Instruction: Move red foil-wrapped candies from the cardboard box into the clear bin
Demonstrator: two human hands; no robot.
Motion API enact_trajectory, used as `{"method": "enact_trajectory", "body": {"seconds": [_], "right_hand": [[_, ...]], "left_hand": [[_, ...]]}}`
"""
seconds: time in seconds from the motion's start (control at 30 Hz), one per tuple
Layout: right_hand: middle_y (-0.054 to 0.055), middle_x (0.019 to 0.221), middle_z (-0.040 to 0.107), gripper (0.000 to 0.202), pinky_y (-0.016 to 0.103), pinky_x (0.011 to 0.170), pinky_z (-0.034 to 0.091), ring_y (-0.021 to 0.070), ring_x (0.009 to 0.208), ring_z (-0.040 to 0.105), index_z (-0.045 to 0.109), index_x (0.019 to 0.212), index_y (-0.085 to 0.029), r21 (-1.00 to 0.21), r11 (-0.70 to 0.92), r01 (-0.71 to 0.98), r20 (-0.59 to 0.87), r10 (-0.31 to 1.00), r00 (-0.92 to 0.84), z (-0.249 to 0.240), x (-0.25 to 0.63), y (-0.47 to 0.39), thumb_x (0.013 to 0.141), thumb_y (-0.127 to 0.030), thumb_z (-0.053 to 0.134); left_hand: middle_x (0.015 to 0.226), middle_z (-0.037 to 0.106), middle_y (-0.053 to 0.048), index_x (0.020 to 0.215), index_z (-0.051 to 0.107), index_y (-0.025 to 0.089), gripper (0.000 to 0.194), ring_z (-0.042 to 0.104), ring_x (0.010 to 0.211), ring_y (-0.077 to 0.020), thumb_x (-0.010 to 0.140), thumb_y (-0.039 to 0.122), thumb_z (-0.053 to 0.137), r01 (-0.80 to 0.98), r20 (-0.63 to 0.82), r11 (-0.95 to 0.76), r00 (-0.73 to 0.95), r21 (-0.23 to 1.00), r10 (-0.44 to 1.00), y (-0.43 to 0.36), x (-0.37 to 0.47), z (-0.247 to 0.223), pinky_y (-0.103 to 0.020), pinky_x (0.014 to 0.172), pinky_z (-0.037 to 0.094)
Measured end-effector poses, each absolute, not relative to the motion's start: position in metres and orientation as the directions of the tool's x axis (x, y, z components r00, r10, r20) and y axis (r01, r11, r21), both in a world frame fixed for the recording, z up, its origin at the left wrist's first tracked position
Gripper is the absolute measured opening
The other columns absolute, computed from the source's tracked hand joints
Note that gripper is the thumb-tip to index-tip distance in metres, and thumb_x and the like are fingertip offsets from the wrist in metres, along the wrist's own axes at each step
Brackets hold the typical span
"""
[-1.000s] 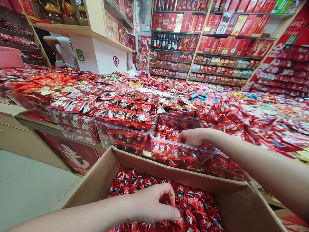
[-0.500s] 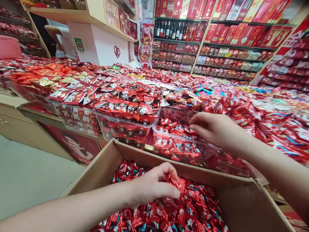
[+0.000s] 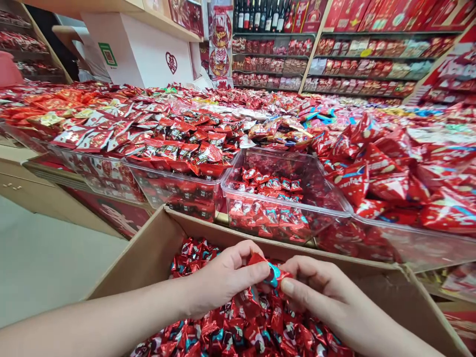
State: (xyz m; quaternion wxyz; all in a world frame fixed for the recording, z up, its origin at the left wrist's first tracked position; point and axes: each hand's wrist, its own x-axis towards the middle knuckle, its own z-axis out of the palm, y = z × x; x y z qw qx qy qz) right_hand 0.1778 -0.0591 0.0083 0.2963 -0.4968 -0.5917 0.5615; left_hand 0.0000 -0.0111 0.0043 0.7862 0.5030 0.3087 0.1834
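Both hands meet above an open cardboard box [image 3: 128, 255] full of red-wrapped candies [image 3: 238, 329]. Between the thumb and fingers of my left hand [image 3: 230, 270] is a wrapped candy [image 3: 274, 274], red with a teal patch. My right hand [image 3: 320, 287] pinches the other end of this same candy. Just beyond the box stands a clear plastic bin [image 3: 327, 208], partly filled with small red candies [image 3: 267, 188] lying in rows toward its left side.
To the left, a clear bin [image 3: 178, 186] is heaped with red and black packets. Larger red pouches [image 3: 386, 173] pile up at the right. Stocked shelves [image 3: 366, 59] line the back wall, and a person's arm [image 3: 69, 37] shows at the far left.
My right hand has come down from the clear bin to the candy in my left hand and now grips its other end. The view has tilted slightly downward.
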Motion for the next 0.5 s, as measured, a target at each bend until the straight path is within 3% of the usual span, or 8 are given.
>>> {"method": "enact_trajectory", "body": {"seconds": [0.13,0.33,0.43,0.5], "right_hand": [[-0.002,0.062,0.047,0.022,0.020,0.051,0.034,0.0096,0.056,0.040,0.052,0.073,-0.016,-0.960,-0.179,0.213,-0.243,0.913,-0.328,0.006,0.179,-0.059,0.078,-0.038,0.050],[0.002,0.069,0.056,0.021,0.024,0.058,0.040,0.0142,0.064,0.050,0.055,0.079,-0.017,-0.962,-0.102,0.254,-0.160,0.962,-0.222,0.011,0.174,-0.059,0.080,-0.036,0.047],[0.003,0.074,0.058,0.018,0.024,0.058,0.043,0.0158,0.066,0.053,0.055,0.083,-0.019,-0.933,0.048,0.357,0.013,0.995,-0.098,0.020,0.176,-0.064,0.080,-0.034,0.045],[0.003,0.077,0.059,0.014,0.025,0.060,0.043,0.0164,0.067,0.054,0.054,0.087,-0.022,-0.806,0.219,0.550,0.255,0.967,-0.011,0.038,0.182,-0.065,0.080,-0.031,0.046]], "left_hand": [[0.069,0.052,0.004,0.077,0.039,0.017,0.019,0.048,0.059,-0.0050,0.076,0.033,0.048,0.009,-0.312,0.457,0.742,0.890,0.593,-0.011,0.001,0.003,-0.019,0.056,0.036],[0.072,0.055,0.000,0.080,0.037,0.018,0.025,0.050,0.058,-0.0075,0.073,0.039,0.049,0.090,-0.378,0.461,0.719,0.883,0.583,-0.011,0.000,0.003,-0.019,0.051,0.036],[0.074,0.056,-0.003,0.085,0.039,0.017,0.030,0.049,0.053,-0.0076,0.076,0.046,0.040,0.099,-0.382,0.481,0.752,0.871,0.537,-0.012,-0.002,0.002,-0.018,0.045,0.032],[0.075,0.056,-0.004,0.085,0.040,0.017,0.033,0.047,0.051,-0.0075,0.077,0.049,0.036,0.086,-0.369,0.490,0.772,0.867,0.518,-0.013,-0.004,0.001,-0.019,0.044,0.031]]}}
